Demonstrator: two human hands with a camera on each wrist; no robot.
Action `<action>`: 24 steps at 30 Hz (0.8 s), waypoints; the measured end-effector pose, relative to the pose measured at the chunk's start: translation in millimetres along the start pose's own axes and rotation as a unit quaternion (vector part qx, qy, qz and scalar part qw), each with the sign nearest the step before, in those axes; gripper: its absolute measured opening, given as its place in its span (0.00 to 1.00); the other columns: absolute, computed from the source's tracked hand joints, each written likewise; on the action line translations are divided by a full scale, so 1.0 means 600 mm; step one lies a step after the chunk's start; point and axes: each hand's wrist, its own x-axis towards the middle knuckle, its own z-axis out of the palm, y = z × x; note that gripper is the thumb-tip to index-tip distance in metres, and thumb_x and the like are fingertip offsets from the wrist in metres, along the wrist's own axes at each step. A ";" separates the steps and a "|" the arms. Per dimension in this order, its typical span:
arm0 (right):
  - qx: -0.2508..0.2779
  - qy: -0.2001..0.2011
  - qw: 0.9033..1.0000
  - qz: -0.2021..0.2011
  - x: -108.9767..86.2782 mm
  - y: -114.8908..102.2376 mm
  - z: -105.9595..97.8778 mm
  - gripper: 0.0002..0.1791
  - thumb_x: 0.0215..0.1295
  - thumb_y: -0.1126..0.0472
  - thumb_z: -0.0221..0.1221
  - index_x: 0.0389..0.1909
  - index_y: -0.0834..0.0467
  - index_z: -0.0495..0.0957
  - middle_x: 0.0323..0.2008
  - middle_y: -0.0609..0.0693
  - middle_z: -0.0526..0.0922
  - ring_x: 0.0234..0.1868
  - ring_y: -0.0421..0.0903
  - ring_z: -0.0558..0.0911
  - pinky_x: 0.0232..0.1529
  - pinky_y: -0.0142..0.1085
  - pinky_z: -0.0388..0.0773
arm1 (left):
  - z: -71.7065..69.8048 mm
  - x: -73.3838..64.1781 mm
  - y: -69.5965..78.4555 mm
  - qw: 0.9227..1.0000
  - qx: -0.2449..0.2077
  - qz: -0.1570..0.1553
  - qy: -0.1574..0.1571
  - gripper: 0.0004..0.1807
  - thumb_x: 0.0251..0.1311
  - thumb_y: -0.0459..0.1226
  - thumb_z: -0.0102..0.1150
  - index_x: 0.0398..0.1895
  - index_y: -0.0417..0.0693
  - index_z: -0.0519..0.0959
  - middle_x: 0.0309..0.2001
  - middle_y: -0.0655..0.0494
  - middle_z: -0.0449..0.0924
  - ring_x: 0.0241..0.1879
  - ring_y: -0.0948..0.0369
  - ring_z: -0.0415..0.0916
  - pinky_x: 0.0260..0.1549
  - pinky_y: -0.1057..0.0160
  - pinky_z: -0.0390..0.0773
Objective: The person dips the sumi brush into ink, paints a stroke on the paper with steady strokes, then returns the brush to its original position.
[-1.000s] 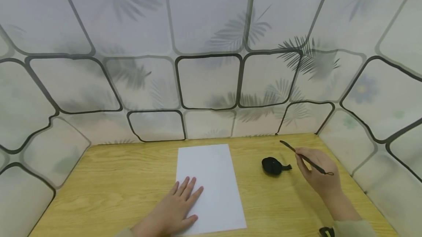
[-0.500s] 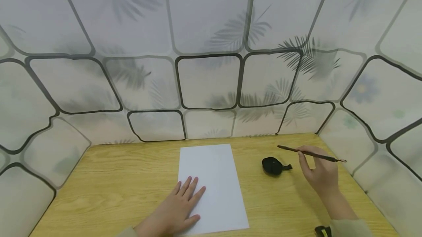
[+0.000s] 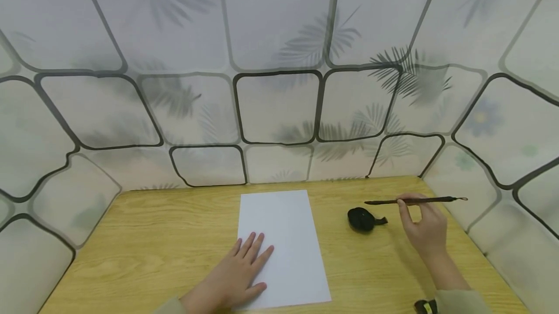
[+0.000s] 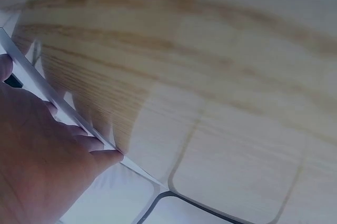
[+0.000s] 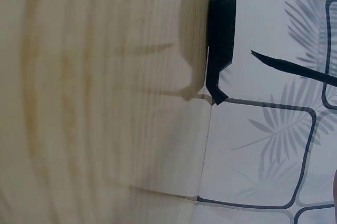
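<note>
My left hand (image 3: 238,272) lies flat with spread fingers on the lower left part of a white sheet of paper (image 3: 288,236). In the left wrist view the fingers of the left hand (image 4: 47,150) rest along the thin edge of the paper (image 4: 34,77). My right hand (image 3: 425,236) pinches a dark writing brush (image 3: 381,202) between thumb and fingers. The brush is nearly level, its tip to the left and a small loop at its other end. Just below the tip sits a black ink dish (image 3: 361,220) with a short handle; the right wrist view shows the brush (image 5: 295,69) apart from the dish (image 5: 224,29).
A wood-grain table (image 3: 153,236) carries everything. Patterned cloth walls (image 3: 279,105) with dark outlines and leaf prints rise behind it and on both sides. A black strap (image 3: 424,306) shows at the right sleeve.
The brush has turned from a slant to nearly level, its tip lower and slightly left, close over the ink dish. The left hand and paper have shifted slightly right.
</note>
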 end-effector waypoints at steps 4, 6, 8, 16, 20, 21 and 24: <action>0.011 -0.006 1.000 0.025 -0.006 0.000 0.003 0.08 0.63 0.67 0.65 0.40 0.68 0.86 0.32 0.61 0.89 0.43 0.14 0.72 0.39 0.25 0.73 | -0.004 0.000 0.004 1.000 -0.003 -0.001 -0.006 0.43 0.77 0.66 0.40 0.85 0.54 0.57 0.85 0.39 0.52 0.83 0.39 0.53 0.76 0.34 0.63; 0.013 -0.006 0.999 0.035 -0.009 0.001 0.005 0.09 0.57 0.72 0.68 0.40 0.67 0.86 0.31 0.60 0.89 0.42 0.14 0.72 0.40 0.23 0.73 | -0.010 0.000 0.007 1.000 -0.005 -0.005 -0.017 0.42 0.77 0.65 0.41 0.86 0.54 0.57 0.85 0.39 0.51 0.84 0.39 0.52 0.76 0.35 0.62; 0.018 -0.010 0.999 0.044 -0.011 0.002 0.007 0.11 0.54 0.75 0.68 0.40 0.67 0.86 0.31 0.60 0.89 0.43 0.12 0.71 0.42 0.20 0.72 | -0.014 0.000 0.011 1.000 -0.004 -0.008 -0.028 0.42 0.78 0.64 0.42 0.86 0.54 0.56 0.86 0.39 0.50 0.84 0.40 0.51 0.77 0.35 0.61; 0.045 -0.024 0.996 0.069 -0.014 0.004 0.014 0.12 0.53 0.78 0.69 0.39 0.69 0.85 0.32 0.61 0.89 0.44 0.07 0.69 0.44 0.15 0.71 | -0.020 -0.003 0.023 0.998 -0.003 -0.020 -0.052 0.40 0.79 0.61 0.43 0.86 0.56 0.55 0.87 0.42 0.47 0.85 0.42 0.49 0.79 0.37 0.60; 0.047 -0.040 0.994 0.086 -0.013 0.001 0.015 0.10 0.56 0.78 0.69 0.39 0.69 0.85 0.31 0.60 0.89 0.42 0.06 0.69 0.43 0.15 0.71 | -0.019 -0.004 0.024 0.999 0.006 -0.019 -0.048 0.39 0.79 0.60 0.43 0.86 0.55 0.55 0.86 0.42 0.48 0.85 0.42 0.49 0.78 0.38 0.60; 0.045 -0.046 0.994 0.090 -0.013 0.000 0.015 0.10 0.56 0.78 0.69 0.39 0.68 0.85 0.31 0.59 0.89 0.41 0.06 0.69 0.42 0.15 0.71 | -0.019 -0.004 0.024 0.999 0.008 -0.019 -0.048 0.39 0.79 0.60 0.43 0.86 0.55 0.55 0.86 0.42 0.48 0.85 0.42 0.50 0.78 0.38 0.61; 0.039 -0.059 0.992 0.101 -0.013 -0.003 0.015 0.09 0.58 0.77 0.69 0.39 0.67 0.84 0.30 0.59 0.89 0.40 0.05 0.68 0.41 0.15 0.71 | -0.018 -0.004 0.024 0.999 0.011 -0.019 -0.044 0.39 0.79 0.61 0.42 0.86 0.55 0.55 0.86 0.42 0.49 0.85 0.42 0.50 0.78 0.37 0.61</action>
